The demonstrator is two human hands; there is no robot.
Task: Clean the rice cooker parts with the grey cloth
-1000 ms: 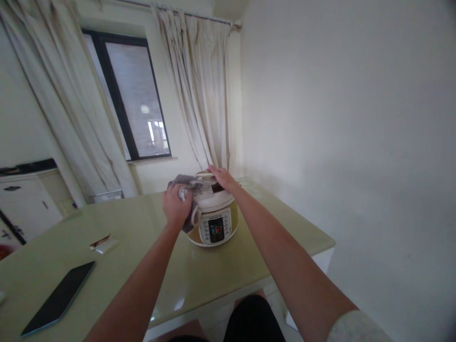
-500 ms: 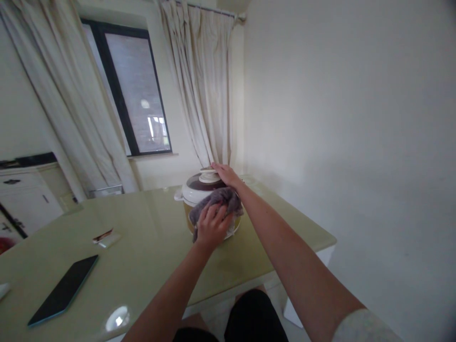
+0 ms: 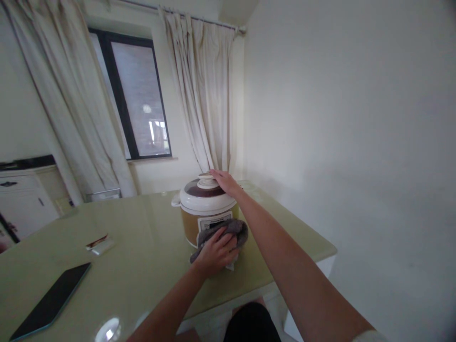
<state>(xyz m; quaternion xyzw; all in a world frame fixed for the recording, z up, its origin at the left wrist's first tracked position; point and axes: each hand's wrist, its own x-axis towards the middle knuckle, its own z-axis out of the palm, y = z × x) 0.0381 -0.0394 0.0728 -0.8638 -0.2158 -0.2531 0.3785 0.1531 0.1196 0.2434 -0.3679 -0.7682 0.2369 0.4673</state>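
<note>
A white and gold electric pressure cooker (image 3: 190,223) with a dark-topped lid stands upright on the table, its labelled control panel (image 3: 213,219) facing me. My left hand (image 3: 219,249) is closed on a bunched grey cloth (image 3: 238,229), pressed against the lower front of the cooker and covering part of the panel. My right hand (image 3: 226,183) reaches over the top, its fingers bent onto the right side of the white lid knob (image 3: 205,182). The right thumb is hidden from view.
The cooker stands on a pale green glossy table (image 3: 142,247) near its right edge. On the left lie a black tablet-like slab (image 3: 52,301) and a small torn packet (image 3: 101,244). Curtains (image 3: 203,90) and a window are behind; a wall (image 3: 338,142) runs along the right.
My left hand and the cloth have moved down the cooker's front, uncovering the upper control panel. My right hand stays at the lid knob. The view has shifted slightly.
</note>
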